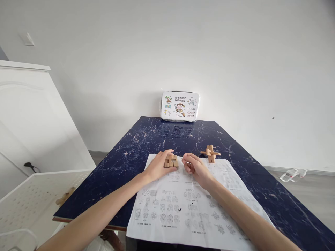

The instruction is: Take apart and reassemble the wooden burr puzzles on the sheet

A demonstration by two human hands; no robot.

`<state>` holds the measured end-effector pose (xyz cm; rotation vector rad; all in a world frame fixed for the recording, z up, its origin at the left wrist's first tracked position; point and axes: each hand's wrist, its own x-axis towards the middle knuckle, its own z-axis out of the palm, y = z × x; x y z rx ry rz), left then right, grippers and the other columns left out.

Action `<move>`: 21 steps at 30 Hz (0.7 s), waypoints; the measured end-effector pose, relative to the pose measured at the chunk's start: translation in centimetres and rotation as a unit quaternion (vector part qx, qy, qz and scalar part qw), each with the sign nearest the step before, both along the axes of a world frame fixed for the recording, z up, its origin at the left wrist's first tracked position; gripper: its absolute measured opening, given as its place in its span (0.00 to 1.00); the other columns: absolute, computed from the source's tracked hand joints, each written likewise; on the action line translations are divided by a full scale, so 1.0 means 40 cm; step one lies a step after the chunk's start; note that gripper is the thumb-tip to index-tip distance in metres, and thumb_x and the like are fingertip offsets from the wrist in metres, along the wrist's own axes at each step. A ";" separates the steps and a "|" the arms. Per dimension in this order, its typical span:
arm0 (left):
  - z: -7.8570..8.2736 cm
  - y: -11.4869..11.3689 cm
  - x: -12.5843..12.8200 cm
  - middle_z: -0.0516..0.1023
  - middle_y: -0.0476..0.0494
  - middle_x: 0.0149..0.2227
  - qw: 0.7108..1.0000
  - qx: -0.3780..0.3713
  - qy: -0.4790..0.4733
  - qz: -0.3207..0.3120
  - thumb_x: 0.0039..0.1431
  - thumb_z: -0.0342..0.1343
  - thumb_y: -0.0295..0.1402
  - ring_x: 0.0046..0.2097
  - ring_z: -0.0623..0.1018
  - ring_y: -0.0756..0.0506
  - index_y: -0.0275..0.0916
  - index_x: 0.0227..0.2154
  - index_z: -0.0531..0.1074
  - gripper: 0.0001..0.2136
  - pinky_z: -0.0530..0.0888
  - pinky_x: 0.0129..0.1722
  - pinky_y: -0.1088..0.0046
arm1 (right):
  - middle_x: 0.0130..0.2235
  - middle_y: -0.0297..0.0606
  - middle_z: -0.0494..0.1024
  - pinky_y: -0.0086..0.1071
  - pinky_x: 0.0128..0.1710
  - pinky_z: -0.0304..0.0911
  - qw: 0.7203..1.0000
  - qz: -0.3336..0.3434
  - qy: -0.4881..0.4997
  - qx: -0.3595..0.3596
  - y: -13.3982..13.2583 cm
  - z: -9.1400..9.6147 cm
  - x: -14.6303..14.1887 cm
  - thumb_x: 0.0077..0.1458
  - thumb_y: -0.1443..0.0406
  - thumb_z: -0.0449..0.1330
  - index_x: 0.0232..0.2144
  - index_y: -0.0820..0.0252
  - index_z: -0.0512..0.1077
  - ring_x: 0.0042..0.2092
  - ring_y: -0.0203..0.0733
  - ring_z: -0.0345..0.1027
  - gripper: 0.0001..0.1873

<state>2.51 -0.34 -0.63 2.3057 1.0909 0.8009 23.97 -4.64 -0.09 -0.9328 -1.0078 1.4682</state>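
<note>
Dark marbled surface [136, 146] carries a printed sheet [183, 209], and at the sheet's far edge sits a wooden block puzzle [171, 161], with the left hand [157, 166] and its fingers clasped around the puzzle's side. Just beside it the right hand [195, 167] rests on the sheet, fingers drawn together at the tips. Farther right stands a wooden cross puzzle [210, 153], and a cartoon-printed case [180, 106] leans against the white wall [235, 52].

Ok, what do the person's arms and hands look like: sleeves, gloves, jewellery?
The left arm and right arm are bare to the picture's edge, no sleeve showing. The left hand and right hand wear no gloves, and no watch, ring or bracelet shows.
</note>
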 end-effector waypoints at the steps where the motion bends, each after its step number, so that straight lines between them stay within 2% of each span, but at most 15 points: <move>1: 0.001 0.000 0.000 0.75 0.38 0.58 1.000 -0.002 0.001 0.000 0.58 0.68 0.49 0.59 0.73 0.32 0.48 0.64 0.62 0.35 0.72 0.54 0.52 | 0.31 0.31 0.72 0.31 0.25 0.49 1.000 -0.002 -0.006 -0.001 -0.001 0.002 -0.002 0.51 0.53 0.71 0.32 0.57 0.70 0.24 0.30 0.56 0.18; 5: 0.012 -0.004 0.001 0.75 0.37 0.58 1.000 -0.010 0.009 -0.003 0.56 0.68 0.50 0.59 0.72 0.31 0.46 0.64 0.62 0.36 0.71 0.55 0.52 | 0.30 0.31 0.71 0.31 0.25 0.50 0.999 -0.005 -0.048 0.014 -0.007 0.009 -0.010 0.51 0.52 0.69 0.32 0.56 0.70 0.24 0.32 0.57 0.18; 8: 0.018 -0.012 0.006 0.75 0.37 0.58 1.000 -0.022 0.016 -0.011 0.55 0.68 0.52 0.60 0.72 0.32 0.46 0.64 0.62 0.37 0.71 0.55 0.54 | 0.29 0.31 0.71 0.30 0.26 0.52 0.993 -0.011 -0.109 0.053 -0.009 0.005 -0.014 0.54 0.49 0.66 0.32 0.56 0.68 0.25 0.33 0.58 0.18; 11: 0.014 -0.016 0.010 0.73 0.36 0.59 1.000 -0.024 0.017 -0.002 0.54 0.68 0.53 0.60 0.72 0.32 0.45 0.64 0.63 0.39 0.72 0.55 0.56 | 0.28 0.31 0.70 0.31 0.27 0.55 0.978 -0.047 -0.175 0.104 -0.006 -0.006 -0.015 0.57 0.49 0.64 0.33 0.56 0.68 0.26 0.36 0.60 0.17; 15: 0.008 -0.001 0.001 0.71 0.33 0.60 1.000 -0.001 0.030 0.002 0.49 0.70 0.56 0.61 0.70 0.30 0.43 0.60 0.67 0.39 0.72 0.56 0.54 | 0.35 0.37 0.74 0.34 0.32 0.64 0.939 -0.114 -0.272 0.175 0.004 -0.025 -0.012 0.58 0.54 0.61 0.36 0.56 0.69 0.33 0.41 0.67 0.12; 18: 0.014 0.025 -0.022 0.73 0.37 0.56 0.997 -0.009 0.063 -0.046 0.46 0.71 0.57 0.59 0.71 0.31 0.44 0.52 0.72 0.34 0.71 0.57 0.53 | 0.43 0.41 0.75 0.39 0.42 0.69 0.902 -0.140 -0.332 0.238 0.014 -0.042 -0.010 0.58 0.59 0.59 0.40 0.56 0.70 0.42 0.46 0.71 0.10; 21: 0.022 0.051 -0.050 0.73 0.39 0.57 0.995 -0.016 0.065 -0.080 0.47 0.71 0.54 0.61 0.70 0.33 0.46 0.53 0.72 0.32 0.71 0.58 0.54 | 0.49 0.43 0.74 0.43 0.49 0.69 0.875 -0.133 -0.369 0.283 0.021 -0.057 -0.010 0.56 0.63 0.57 0.45 0.54 0.69 0.51 0.49 0.70 0.13</move>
